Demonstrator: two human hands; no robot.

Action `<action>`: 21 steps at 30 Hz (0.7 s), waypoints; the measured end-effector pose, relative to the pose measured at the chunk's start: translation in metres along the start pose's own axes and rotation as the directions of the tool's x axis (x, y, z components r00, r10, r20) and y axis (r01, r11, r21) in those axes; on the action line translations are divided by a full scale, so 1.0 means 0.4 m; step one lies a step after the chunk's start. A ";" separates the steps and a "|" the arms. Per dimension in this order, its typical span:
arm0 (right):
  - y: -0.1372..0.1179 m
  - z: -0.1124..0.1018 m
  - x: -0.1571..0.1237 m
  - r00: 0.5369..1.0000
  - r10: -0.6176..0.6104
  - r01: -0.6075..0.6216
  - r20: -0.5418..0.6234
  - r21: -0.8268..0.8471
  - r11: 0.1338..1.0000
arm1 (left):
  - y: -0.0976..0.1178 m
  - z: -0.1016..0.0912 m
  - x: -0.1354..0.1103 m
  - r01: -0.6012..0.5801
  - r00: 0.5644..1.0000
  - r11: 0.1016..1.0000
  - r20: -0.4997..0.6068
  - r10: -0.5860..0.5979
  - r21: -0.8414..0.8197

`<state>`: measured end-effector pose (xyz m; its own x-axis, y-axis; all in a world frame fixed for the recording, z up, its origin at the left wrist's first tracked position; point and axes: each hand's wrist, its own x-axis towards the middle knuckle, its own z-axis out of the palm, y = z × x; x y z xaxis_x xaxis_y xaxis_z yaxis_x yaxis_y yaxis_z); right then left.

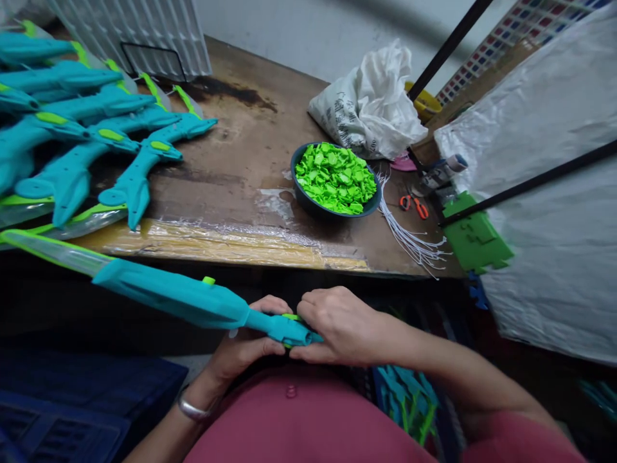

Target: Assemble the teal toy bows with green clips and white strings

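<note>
A long teal plastic toy [178,294], with a clear end edged in lime green, slants across the front of my body. Around its narrow neck is my left hand [245,341], with the fingers behind and the thumb below. My right hand [337,328] is closed at the toy's right end, beside a small lime-green part [292,317] set in the teal shell. What lies under the right fingers is partly hidden. Beyond my hands, a dark bowl [318,207] heaped with lime-green plastic pieces [335,177] stands on the workbench [226,186].
Several similar teal toys [130,170] lie stacked at the bench's left. Right of the bowl are white ties [409,235], orange-handled scissors [415,207] and a green foam mat [477,235]. A white sack [371,103] stands behind. Blue crates [72,399] sit low at left.
</note>
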<state>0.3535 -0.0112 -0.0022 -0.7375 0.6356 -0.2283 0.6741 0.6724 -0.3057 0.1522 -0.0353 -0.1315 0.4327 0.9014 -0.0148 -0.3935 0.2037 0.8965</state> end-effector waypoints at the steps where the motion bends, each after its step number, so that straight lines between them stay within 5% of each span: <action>1: 0.005 -0.006 0.010 0.998 -0.041 0.041 0.038 -0.006 0.999 | 0.001 0.001 -0.001 0.005 1.000 1.000 0.008 -0.005 0.007; 7: 0.035 0.014 0.039 0.970 -0.212 0.199 0.116 0.116 0.973 | 0.004 0.012 -0.009 -0.006 1.000 0.999 0.010 0.006 0.032; 12: 0.045 0.042 0.042 0.955 -0.212 0.178 0.206 0.171 0.969 | -0.021 0.016 -0.024 0.143 0.989 0.989 -0.026 -0.142 0.023; 18: 0.139 0.056 0.050 0.985 -0.031 -0.017 0.169 0.280 0.960 | -0.063 0.015 -0.014 0.236 0.899 0.942 -0.315 -0.305 -0.237; 20: 0.227 0.043 0.029 0.987 0.150 -0.160 0.057 0.295 0.942 | -0.062 0.015 -0.003 0.234 0.849 0.910 -0.384 -0.363 -0.342; 21: 0.281 0.033 0.012 0.947 0.317 -0.294 -0.050 0.262 0.919 | -0.058 0.014 0.003 0.213 0.822 0.899 -0.427 -0.378 -0.384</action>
<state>0.4252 0.0624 -0.0499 -0.4827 0.8340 -0.2674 0.8258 0.3317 -0.4562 0.1664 -0.0411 -0.1498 0.1575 0.8269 -0.5398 -0.5723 0.5219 0.6325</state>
